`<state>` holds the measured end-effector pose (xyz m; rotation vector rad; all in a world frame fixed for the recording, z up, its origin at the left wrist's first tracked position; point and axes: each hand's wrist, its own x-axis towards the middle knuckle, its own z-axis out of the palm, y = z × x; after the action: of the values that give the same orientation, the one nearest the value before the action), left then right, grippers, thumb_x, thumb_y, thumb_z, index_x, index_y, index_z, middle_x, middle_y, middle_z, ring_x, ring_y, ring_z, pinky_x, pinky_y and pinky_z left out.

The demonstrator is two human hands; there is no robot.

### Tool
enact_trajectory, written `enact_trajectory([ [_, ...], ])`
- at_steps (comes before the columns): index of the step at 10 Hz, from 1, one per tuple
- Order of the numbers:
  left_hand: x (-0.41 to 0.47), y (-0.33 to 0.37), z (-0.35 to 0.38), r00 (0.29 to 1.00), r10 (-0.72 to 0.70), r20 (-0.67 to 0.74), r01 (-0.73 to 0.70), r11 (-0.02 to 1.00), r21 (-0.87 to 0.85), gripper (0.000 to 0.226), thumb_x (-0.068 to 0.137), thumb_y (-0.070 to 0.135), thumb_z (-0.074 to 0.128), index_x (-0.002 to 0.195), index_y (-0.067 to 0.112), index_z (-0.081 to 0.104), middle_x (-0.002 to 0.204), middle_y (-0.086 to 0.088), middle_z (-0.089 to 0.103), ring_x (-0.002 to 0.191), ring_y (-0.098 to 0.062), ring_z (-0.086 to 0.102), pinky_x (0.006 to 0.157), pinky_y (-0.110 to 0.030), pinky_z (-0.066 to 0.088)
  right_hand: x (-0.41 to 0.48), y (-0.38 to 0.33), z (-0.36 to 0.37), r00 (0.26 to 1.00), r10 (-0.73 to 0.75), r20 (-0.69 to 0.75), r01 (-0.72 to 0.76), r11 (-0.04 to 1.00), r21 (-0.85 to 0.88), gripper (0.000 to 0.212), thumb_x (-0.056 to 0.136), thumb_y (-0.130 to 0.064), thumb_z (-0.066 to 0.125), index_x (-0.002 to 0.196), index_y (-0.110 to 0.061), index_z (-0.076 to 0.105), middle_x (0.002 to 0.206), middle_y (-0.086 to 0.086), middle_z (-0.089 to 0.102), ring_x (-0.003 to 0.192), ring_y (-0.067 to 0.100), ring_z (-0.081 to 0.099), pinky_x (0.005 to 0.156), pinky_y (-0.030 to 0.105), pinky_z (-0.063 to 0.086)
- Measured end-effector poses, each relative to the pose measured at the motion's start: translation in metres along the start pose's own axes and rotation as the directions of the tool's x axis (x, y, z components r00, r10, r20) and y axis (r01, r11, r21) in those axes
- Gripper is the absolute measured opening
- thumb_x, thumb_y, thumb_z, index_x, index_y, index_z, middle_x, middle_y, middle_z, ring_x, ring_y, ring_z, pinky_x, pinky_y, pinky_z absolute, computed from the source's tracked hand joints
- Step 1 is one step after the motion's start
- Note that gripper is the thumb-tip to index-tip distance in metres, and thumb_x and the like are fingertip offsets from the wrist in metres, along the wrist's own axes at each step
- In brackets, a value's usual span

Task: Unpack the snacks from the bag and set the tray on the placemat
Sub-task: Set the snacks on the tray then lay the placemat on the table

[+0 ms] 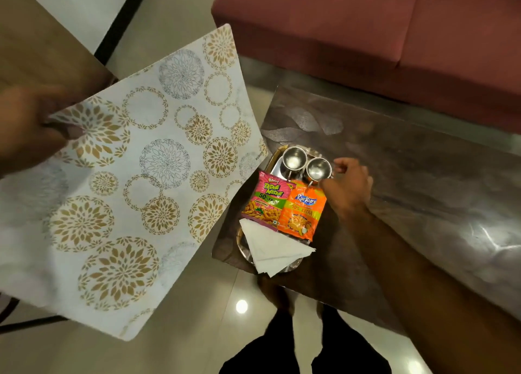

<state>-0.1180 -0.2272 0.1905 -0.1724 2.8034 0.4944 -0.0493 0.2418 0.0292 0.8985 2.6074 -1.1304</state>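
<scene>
We see a low table: glossy dark-brown marbled top, leaf pattern at the far-left corner, strong glare on its right side. Maroon sofa sits just behind it. Floor is polished beige tile with one round lamp reflection. Top left we get a wood-grain panel, a black strip, and a white surface between them.

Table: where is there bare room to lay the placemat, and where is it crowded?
Bare tabletop lies right of the right hand and beyond the tray toward the sofa. The tray is crowded: two steel cups, two snack packets, folded napkins. The left hand holds the placemat aloft, left of it.
</scene>
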Motion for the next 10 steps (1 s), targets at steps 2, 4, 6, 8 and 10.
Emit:
enact_trajectory([
  [2, -0.021, 0.031, -0.046, 0.991, 0.123, 0.060, -0.119, 0.990, -0.073, 0.040, 0.084, -0.003, 0.076, 0.095, 0.035, 0.069, 0.092, 0.009, 0.077, 0.092, -0.023, 0.071, 0.088, -0.042, 0.058, -0.008, -0.078, -0.042, 0.942, -0.270, 0.202, 0.229, 0.952, 0.205, 0.068, 0.082, -0.021, 0.088, 0.142, -0.014, 0.056, 0.136, 0.001, 0.063, 0.128, 0.020, 0.059, 0.102, 0.033, 0.051],
  [4, -0.035, 0.085, -0.050, 0.918, 0.336, 0.212, -0.258, 0.909, -0.327, 0.040, 0.087, -0.011, 0.068, 0.100, 0.027, 0.074, 0.098, 0.008, 0.080, 0.088, -0.001, 0.075, 0.074, -0.012, 0.057, -0.027, -0.124, -0.066, 0.888, -0.273, 0.370, 0.110, 0.908, 0.404, 0.050, 0.085, -0.011, 0.087, 0.126, -0.018, 0.059, 0.119, -0.005, 0.071, 0.092, 0.001, 0.073, 0.067, 0.012, 0.057],
  [6, -0.026, 0.101, -0.015, 0.906, 0.315, 0.282, -0.246, 0.935, -0.255, 0.033, 0.090, -0.007, 0.066, 0.120, 0.006, 0.067, 0.116, -0.008, 0.072, 0.110, -0.028, 0.069, 0.100, -0.040, 0.053, -0.036, -0.098, -0.095, 0.976, -0.108, 0.189, 0.046, 0.951, 0.305, 0.015, 0.103, -0.012, 0.065, 0.117, -0.009, 0.070, 0.114, 0.003, 0.075, 0.094, 0.017, 0.073, 0.062, 0.022, 0.055],
  [8, -0.024, 0.097, 0.016, 0.878, 0.324, 0.353, -0.253, 0.939, -0.233, 0.026, 0.097, 0.025, 0.067, 0.117, 0.008, 0.068, 0.119, -0.008, 0.071, 0.114, -0.031, 0.066, 0.104, -0.050, 0.049, -0.044, -0.071, -0.123, 0.992, -0.056, 0.117, 0.010, 0.931, 0.366, 0.014, 0.105, -0.010, 0.062, 0.114, -0.011, 0.073, 0.111, 0.006, 0.079, 0.092, 0.019, 0.075, 0.067, 0.027, 0.056],
  [10, -0.030, 0.077, 0.010, 0.869, 0.201, 0.452, -0.104, 0.968, -0.229, 0.033, 0.080, 0.046, 0.081, 0.103, 0.022, 0.078, 0.105, 0.006, 0.078, 0.096, -0.013, 0.074, 0.083, -0.029, 0.058, -0.040, -0.056, -0.152, 0.995, -0.004, 0.096, -0.038, 0.903, 0.428, 0.013, 0.106, -0.011, 0.061, 0.108, -0.016, 0.073, 0.112, 0.010, 0.079, 0.098, 0.027, 0.076, 0.079, 0.034, 0.059],
])
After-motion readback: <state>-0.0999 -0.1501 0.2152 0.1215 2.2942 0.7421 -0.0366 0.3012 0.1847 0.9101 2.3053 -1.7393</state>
